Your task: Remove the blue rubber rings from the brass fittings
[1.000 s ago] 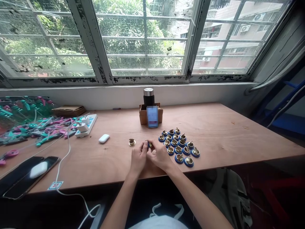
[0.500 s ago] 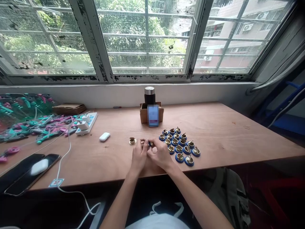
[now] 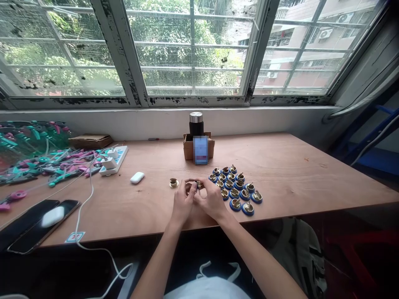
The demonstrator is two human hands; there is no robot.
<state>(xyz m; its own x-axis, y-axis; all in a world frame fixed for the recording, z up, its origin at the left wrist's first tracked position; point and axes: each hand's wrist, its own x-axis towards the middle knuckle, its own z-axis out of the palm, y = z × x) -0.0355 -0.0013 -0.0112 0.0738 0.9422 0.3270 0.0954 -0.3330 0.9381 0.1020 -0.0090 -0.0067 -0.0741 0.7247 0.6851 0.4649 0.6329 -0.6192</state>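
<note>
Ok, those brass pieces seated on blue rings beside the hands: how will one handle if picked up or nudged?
A brass piece on a blue ring probably feels heavy for its size, since it looks like solid metal. Its wide, flat blue base suggests it resists tipping when nudged. The shiny brass may be slippery, so a firm grip seems wise.

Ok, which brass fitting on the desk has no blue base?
The lone brass fitting just beyond the left hand; the fittings in the cluster all sit on blue bases.
</note>
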